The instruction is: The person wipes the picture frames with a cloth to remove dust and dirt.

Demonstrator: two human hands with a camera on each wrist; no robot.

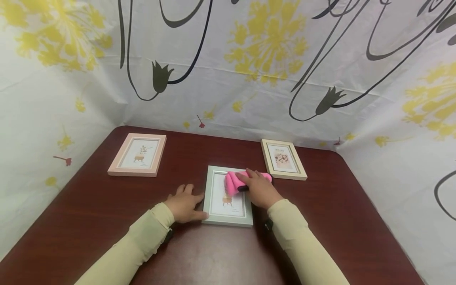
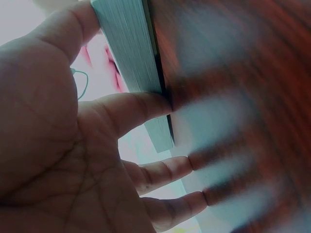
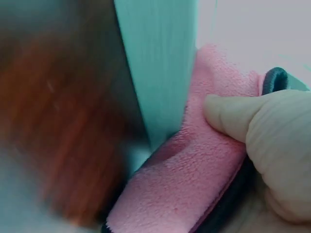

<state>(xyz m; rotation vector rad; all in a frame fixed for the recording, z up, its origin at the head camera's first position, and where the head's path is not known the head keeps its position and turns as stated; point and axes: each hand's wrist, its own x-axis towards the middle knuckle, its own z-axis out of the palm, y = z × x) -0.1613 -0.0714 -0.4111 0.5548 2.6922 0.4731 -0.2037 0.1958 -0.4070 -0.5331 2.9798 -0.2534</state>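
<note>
A pale green picture frame (image 1: pixel 221 204) is laid flat on a dark red-brown table (image 1: pixel 192 253), its upper part partly covered by a folded pink cloth (image 1: pixel 232 183) with dark edging. The cloth is grasped by the right hand (image 1: pixel 260 190), thumb pressed into its pile, and is draped past the frame's right edge. At the frame's left edge, the left hand (image 1: pixel 183 206) is placed with fingers spread and nothing clenched: the lower left corner is touched by the thumb, the side by the index finger. Below the cloth, a small orange-brown stand on legs is seen printed within the frame. Beyond the frame to the left, a pink picture frame (image 1: pixel 142 155) is set well apart; beyond it to the right, a cream picture frame (image 1: pixel 284 159) is set nearer. Behind the frame, a white flower-patterned sheet (image 1: pixel 221 103) is hung.
</note>
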